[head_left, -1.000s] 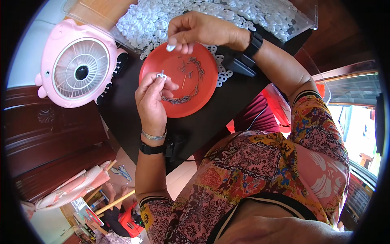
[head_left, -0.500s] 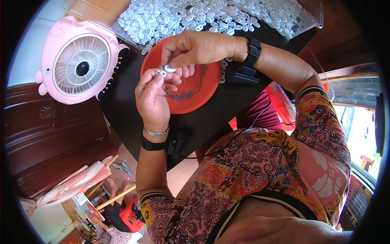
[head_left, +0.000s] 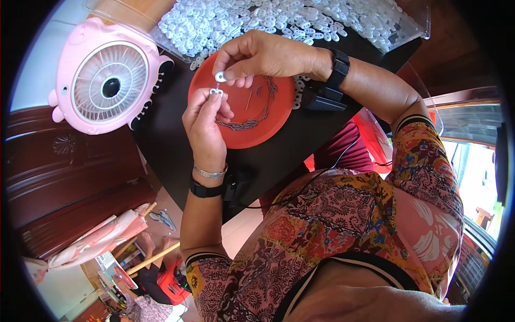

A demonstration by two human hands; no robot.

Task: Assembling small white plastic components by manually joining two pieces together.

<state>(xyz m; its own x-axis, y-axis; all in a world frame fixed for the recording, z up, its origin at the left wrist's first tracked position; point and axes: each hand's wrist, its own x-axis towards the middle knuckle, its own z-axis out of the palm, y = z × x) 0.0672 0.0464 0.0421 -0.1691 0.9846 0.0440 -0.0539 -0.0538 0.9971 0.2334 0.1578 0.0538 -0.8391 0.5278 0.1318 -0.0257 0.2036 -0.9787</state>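
White two-holed oval [head_left: 216, 92] sits over the round red-orange plate [head_left: 281, 112], clamped between thumb and forefinger of the left hand [head_left: 206, 126]. Just above it, the right hand [head_left: 273, 56] pinches a second white oval [head_left: 220, 77] between its own thumb and forefinger. I see a thin grey pin [head_left: 218, 85] in the gap between the two ovals; whether it enters the upper one, I cannot tell.

I judge a slanted pin or a slight twist of either hand could make them miss each other, and a loosened pinch could drop a piece among the grey metal pins [head_left: 249, 124] on the plate.

From my remote view, the left forearm rises from below, fingertips upward; the right arm bends in from the right, its wrist higher and fingers angled down and left. Beyond, a heap of white ovals [head_left: 198, 27] covers the desk's [head_left: 279, 150] far side, with a pink fan [head_left: 94, 107] to the left.
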